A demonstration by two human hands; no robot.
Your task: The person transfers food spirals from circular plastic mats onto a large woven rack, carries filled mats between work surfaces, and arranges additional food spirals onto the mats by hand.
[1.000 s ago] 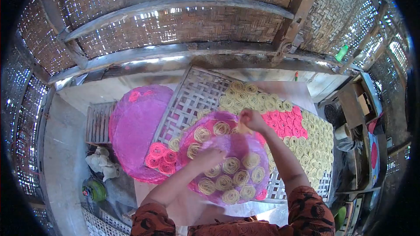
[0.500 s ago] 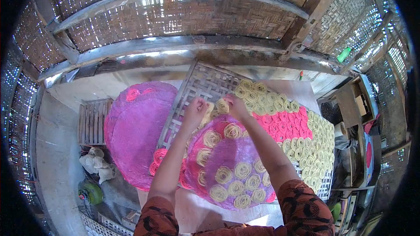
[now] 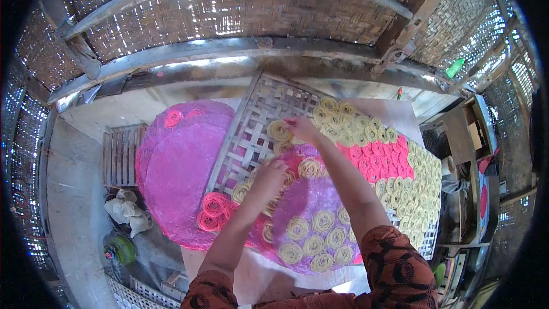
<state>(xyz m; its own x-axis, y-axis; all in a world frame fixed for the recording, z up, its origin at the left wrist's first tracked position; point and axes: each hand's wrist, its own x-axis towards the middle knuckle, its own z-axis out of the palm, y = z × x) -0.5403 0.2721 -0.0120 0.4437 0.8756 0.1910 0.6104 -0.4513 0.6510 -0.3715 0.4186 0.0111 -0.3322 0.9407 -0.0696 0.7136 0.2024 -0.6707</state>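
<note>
At the edge of the woven bamboo rack (image 3: 240, 151), my right hand (image 3: 303, 129) pinches the rim of a pale yellow coil of noodle-like strands (image 3: 279, 131). My left hand (image 3: 271, 178) is lower, over the left part of a round purple sheet (image 3: 300, 201), with its fingers curled in among more yellow coils. The underside of those fingers is hidden, so what they grip does not show. Several yellow coils (image 3: 314, 244) lie spaced over the sheet's near half. Pink coils (image 3: 374, 160) and more yellow ones (image 3: 414, 194) cover the rack's right side in rows.
A large round purple-pink covered surface (image 3: 183, 166) stands to the left, with pink coils (image 3: 214, 205) beside its right edge. A slatted wooden piece (image 3: 123, 155) and a green gas cylinder (image 3: 121, 250) are further left. Wooden shelving (image 3: 457, 137) stands at the right by the woven wall.
My left hand has come down and right from the rack to the purple sheet. My right hand has moved slightly; the coil by it now lies further left on the rack.
</note>
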